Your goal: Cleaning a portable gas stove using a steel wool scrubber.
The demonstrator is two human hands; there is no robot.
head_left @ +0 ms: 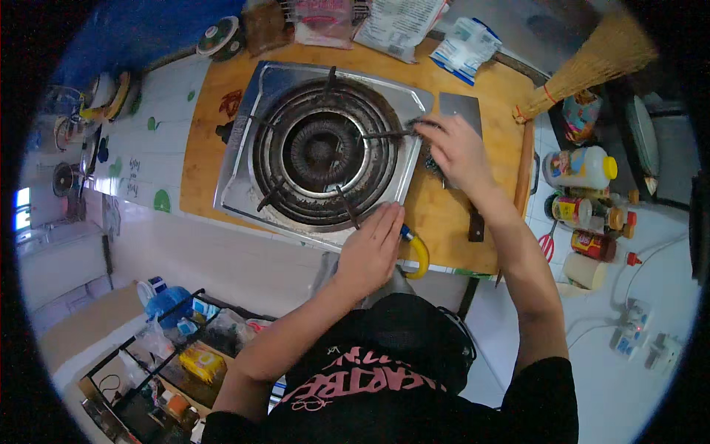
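A stainless-steel gas stove with one round burner stands on a wooden board, its steel top stained dark around the ring. My left hand lies flat on the stove's near right corner, fingers together. At the stove's right edge, the fingers of my right hand are bent around a small dark scrubbing thing, seemingly steel wool, by the end of a black pot-support prong. A cleaver lies on the board, partly behind my right hand. A yellow gas hose curves beside my left hand.
Plastic bags line the board's far edge. A straw broom leans at the far right. Bottles and jars stand right of the board, with a power strip nearer. A lidded pot is at the far left; a cluttered rack stands below left.
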